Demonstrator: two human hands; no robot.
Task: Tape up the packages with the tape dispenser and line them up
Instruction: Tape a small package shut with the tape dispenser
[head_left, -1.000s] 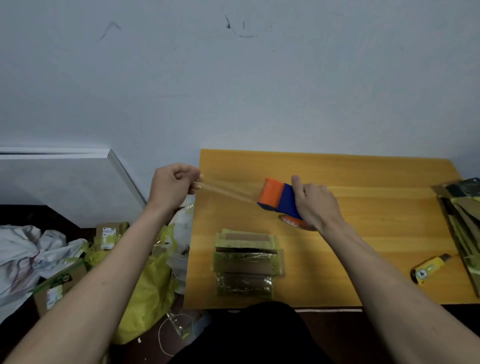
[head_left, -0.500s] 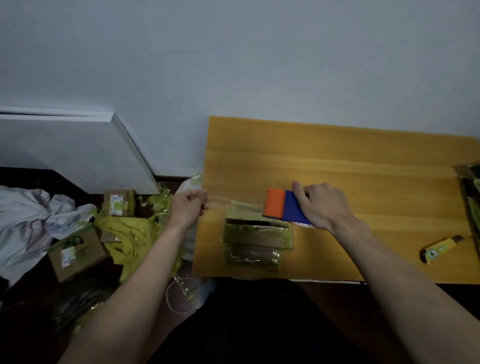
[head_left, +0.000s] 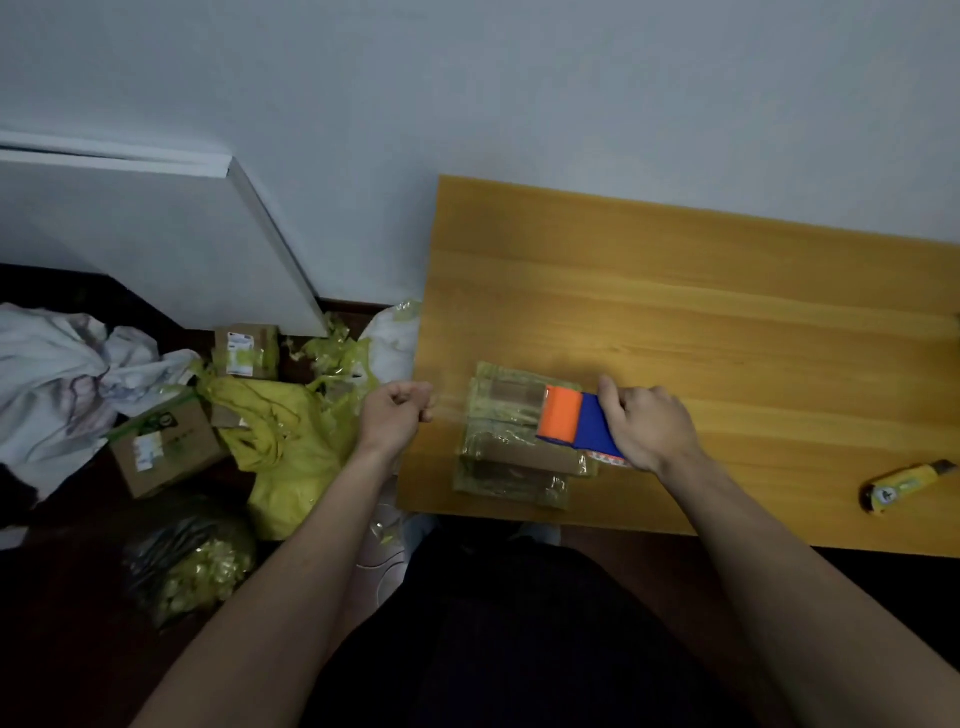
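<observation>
On the desk: orange-brown wooden desk (head_left: 727, 291) against a pale wall, carrying the parcels, the dispenser and a knife.
Packages: stack of flat brown cardboard packages wrapped in yellowish clear tape (head_left: 514, 457), near the desk's front left corner.
Dispenser: orange and blue plastic tape dispenser (head_left: 576, 423), held just over the stack's right part, orange end toward the left.
Right hand: (head_left: 649, 428) wrapped round the blue body of the dispenser, fingers clamped on it.
Tape: strip of clear tape (head_left: 457, 402), stretched from the orange end leftward above the stack's far edge.
Left hand: (head_left: 395, 418) at the desk's left edge, fingers curled and pinching the free end of the strip.
Knife: yellow and black utility knife (head_left: 904, 486), lying well to the right on the desk.
Floor, left of desk: two small brown cardboard boxes with labels (head_left: 161, 452), crumpled yellow plastic bag (head_left: 280, 441), white cloth heap (head_left: 57, 374), dark bag of yellowish tape scraps (head_left: 192, 561).
</observation>
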